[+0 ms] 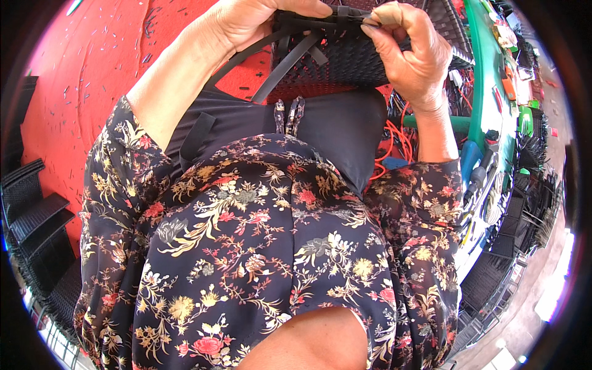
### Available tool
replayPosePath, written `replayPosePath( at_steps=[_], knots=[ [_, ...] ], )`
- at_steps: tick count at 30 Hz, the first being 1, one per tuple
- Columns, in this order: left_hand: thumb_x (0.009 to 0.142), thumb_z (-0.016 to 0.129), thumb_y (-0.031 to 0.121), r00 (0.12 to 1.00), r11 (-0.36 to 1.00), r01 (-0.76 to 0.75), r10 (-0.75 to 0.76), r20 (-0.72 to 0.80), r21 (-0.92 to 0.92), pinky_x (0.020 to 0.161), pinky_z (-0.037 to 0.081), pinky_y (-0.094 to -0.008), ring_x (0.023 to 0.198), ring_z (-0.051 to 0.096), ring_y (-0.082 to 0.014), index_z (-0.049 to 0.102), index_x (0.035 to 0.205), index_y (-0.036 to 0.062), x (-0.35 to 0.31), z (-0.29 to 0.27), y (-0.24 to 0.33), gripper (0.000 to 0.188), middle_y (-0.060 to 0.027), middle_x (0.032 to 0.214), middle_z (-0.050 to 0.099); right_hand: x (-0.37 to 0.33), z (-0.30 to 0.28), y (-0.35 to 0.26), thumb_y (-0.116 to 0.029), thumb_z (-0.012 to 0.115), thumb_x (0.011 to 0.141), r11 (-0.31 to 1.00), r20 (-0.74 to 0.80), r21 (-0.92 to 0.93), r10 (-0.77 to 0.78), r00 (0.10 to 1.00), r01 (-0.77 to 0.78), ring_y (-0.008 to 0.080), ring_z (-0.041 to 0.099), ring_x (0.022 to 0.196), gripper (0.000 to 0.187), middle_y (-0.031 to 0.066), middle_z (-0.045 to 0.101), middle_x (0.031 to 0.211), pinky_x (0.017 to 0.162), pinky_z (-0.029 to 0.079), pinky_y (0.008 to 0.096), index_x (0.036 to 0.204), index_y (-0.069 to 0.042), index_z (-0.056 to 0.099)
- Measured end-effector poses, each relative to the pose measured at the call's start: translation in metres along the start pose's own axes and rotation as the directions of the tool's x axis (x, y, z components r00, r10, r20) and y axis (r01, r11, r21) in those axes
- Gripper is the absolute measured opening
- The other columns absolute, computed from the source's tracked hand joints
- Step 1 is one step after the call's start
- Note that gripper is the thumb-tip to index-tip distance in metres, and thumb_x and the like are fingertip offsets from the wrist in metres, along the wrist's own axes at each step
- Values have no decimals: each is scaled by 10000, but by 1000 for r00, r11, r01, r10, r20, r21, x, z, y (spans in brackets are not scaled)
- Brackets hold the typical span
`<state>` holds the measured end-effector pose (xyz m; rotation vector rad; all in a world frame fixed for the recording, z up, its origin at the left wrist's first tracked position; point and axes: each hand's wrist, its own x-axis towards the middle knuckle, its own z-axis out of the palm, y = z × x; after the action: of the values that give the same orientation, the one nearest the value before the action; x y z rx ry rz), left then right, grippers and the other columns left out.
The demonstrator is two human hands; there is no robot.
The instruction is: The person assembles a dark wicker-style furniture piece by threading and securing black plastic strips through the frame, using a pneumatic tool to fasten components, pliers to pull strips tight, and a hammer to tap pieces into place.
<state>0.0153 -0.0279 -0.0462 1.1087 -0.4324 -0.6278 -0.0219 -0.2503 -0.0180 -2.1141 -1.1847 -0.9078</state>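
A black woven wicker piece (345, 71) lies over my lap at the top of the view. My left hand (256, 17) is closed on its near edge, the thumb laid along the top and the other fingers partly out of sight. At the right end of that edge, my right hand (412, 52) pinches a thin black strip (365, 20) between thumb and fingers. Loose flat black strips (287, 68) hang from the weave toward my lap, one of them curving below my left wrist.
Red floor covering (80, 74) on the left is littered with short black offcuts. A green-edged table (478, 80) with tools stands at my right, orange cord (394, 145) beside my leg. Black woven pieces (40, 216) stack at far left, more woven furniture (493, 277) at right.
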Motion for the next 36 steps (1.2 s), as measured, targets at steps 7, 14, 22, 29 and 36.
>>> replayPosePath(
  at_steps=[7, 14, 22, 29, 36],
  knots=[
    [730, 696, 43, 996, 996, 51, -46, 80, -68, 822, 456, -250, 878, 600, -137, 233, 1435, -95, 4, -8, -3, 854, -109, 994, 613, -1, -4, -7, 97, 706, 704, 981, 98, 48, 183, 978, -188, 150, 621, 629, 238, 70, 617, 752, 566, 487, 255, 850, -19, 558],
    [747, 689, 40, 986, 991, 78, -61, 158, -104, 780, 471, -246, 820, 596, -126, 150, 1445, -112, 6, -5, -3, 895, -121, 1013, 616, -1, -5, -13, 92, 709, 713, 977, 107, 78, 192, 976, -201, 135, 628, 661, 256, 69, 624, 768, 599, 494, 239, 896, -21, 570],
    [751, 696, 70, 969, 984, 83, -42, 245, -160, 729, 455, -228, 733, 532, -97, 167, 1435, -115, 12, -22, -15, 885, -117, 995, 609, 3, -3, -24, 72, 712, 738, 929, 111, 60, 357, 928, -365, 64, 576, 661, 247, 35, 608, 754, 584, 470, 222, 912, -23, 566],
    [756, 687, 87, 980, 992, 71, -50, 192, -107, 707, 438, -229, 715, 500, -91, 186, 1427, -117, 10, -7, -7, 861, -100, 960, 597, -13, 4, -16, 37, 726, 759, 970, -69, 82, 233, 970, -227, 86, 535, 586, 216, 42, 585, 712, 538, 443, 222, 851, -22, 539],
    [762, 682, 85, 967, 986, 58, -16, 256, -158, 719, 443, -234, 718, 503, -90, 185, 1428, -117, 14, -18, -16, 855, -101, 964, 598, -5, -2, -24, 81, 697, 734, 958, 52, 28, 285, 957, -286, 91, 556, 599, 214, 49, 579, 716, 550, 449, 224, 860, -15, 553]
  ],
)
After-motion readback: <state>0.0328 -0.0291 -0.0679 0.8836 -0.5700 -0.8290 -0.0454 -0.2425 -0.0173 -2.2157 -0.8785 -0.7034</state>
